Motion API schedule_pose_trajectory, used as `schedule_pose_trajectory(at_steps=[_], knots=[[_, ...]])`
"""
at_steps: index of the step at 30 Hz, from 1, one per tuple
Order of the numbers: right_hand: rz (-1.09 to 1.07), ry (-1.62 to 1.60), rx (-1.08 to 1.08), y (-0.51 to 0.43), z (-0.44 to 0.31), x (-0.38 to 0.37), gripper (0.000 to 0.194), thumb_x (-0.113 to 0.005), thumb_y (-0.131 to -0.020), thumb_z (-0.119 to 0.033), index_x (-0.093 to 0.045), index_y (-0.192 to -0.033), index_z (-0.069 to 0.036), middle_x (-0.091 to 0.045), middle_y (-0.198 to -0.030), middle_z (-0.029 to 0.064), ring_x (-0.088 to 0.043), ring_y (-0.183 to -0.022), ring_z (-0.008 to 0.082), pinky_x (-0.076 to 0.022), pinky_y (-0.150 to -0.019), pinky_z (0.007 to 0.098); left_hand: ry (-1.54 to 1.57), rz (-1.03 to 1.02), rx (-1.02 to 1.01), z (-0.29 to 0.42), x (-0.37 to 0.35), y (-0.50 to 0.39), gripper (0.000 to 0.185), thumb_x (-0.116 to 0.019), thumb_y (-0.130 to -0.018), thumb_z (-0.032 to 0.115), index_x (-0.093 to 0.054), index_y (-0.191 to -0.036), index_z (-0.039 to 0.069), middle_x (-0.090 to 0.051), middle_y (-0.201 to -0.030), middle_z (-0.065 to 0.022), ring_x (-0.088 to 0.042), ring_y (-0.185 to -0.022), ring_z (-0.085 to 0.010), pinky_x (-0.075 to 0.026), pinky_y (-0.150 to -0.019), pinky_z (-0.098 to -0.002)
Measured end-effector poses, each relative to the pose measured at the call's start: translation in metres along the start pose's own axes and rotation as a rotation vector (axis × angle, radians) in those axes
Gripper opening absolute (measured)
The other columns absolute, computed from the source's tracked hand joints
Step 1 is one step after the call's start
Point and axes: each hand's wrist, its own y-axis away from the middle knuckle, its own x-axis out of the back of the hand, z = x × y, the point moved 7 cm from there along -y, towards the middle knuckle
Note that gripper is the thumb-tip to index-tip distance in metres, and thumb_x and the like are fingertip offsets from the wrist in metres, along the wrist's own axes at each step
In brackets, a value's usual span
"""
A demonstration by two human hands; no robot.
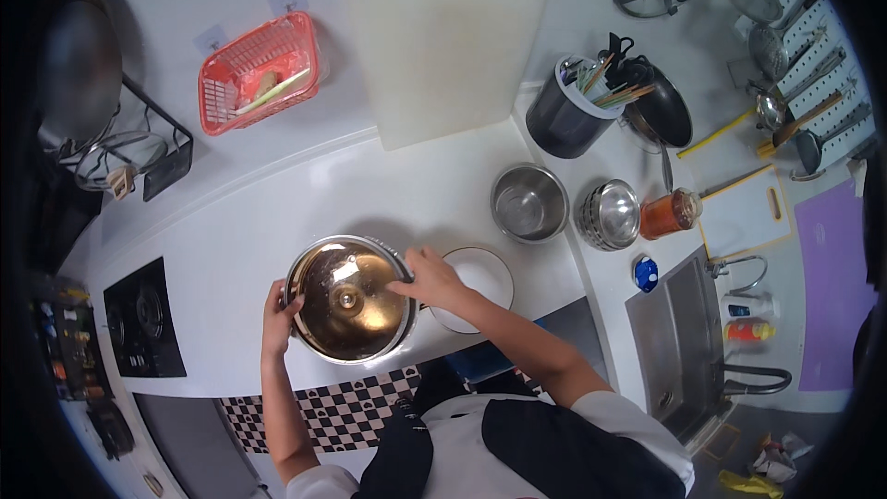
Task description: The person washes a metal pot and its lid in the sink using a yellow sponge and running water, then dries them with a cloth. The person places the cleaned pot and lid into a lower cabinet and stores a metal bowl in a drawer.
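A round metal pot or bowl (350, 301) with a shiny gold-brown inside, or under a glass lid, lies between my hands above the white counter. My left hand (280, 315) grips its left rim, the thumb over the edge. On the upper right rim my right hand (426, 278) holds on with its thumb towards the inside. Beside it, partly behind my right forearm, lies a round white plate or lid with a thin dark rim (485, 277). A deep steel pot (529, 203) stands farther back on the right.
Stacked steel bowls (610, 215) and a jar of red contents (669, 213) stand right, near the sink (669, 339). A black utensil bin (565, 118) is behind. A black cooktop (145, 319) lies left. A red basket (260, 73) hangs on the wall beside a large pale board (450, 34).
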Motion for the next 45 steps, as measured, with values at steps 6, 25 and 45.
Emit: schedule_pose_trajectory(at_steps=[6, 25, 45], knots=[[0.006, 0.076, -0.035, -0.028, -0.019, -0.052, 0.06, -0.074, -0.08, -0.05, -0.054, -0.106, -0.001, -0.055, -0.108, 0.0227, -0.057, -0.103, 0.038, -0.0481, -0.085, 0.0444, 0.083, 0.001, 0.075, -0.051, 0.044, -0.01, 0.027, -0.065, -0.09, 0.005, -0.058, -0.115, 0.009, -0.058, -0.097, 0.0022, -0.053, -0.088, -0.0086, -0.043, -0.082, -0.0244], [0.562, -0.376, -0.446, 0.123, 0.282, -0.062, 0.03, -0.06, -0.095, -0.026, -0.056, -0.11, 0.0, -0.066, -0.088, 0.0147, -0.066, -0.071, 0.0218, -0.0539, -0.062, 0.0374, 0.609, 1.175, 0.11, -0.264, 0.105, 0.165, 0.019, -0.059, -0.096, 0.028, -0.056, -0.104, 0.012, -0.063, -0.099, -0.0028, -0.06, -0.086, -0.0161, -0.047, -0.072, -0.0287], [0.928, -1.932, -0.372, 0.498, 0.342, 0.09, 0.033, -0.044, -0.101, -0.017, -0.051, -0.121, 0.008, -0.045, -0.061, 0.001, -0.027, -0.041, 0.0082, -0.0243, -0.037, 0.0226, 1.316, 0.773, 0.289, -0.363, 0.063, 0.146, 0.054, -0.043, -0.099, 0.053, -0.044, -0.135, 0.013, -0.047, -0.125, -0.0056, -0.047, -0.109, -0.0239, -0.045, -0.094, -0.0402]])
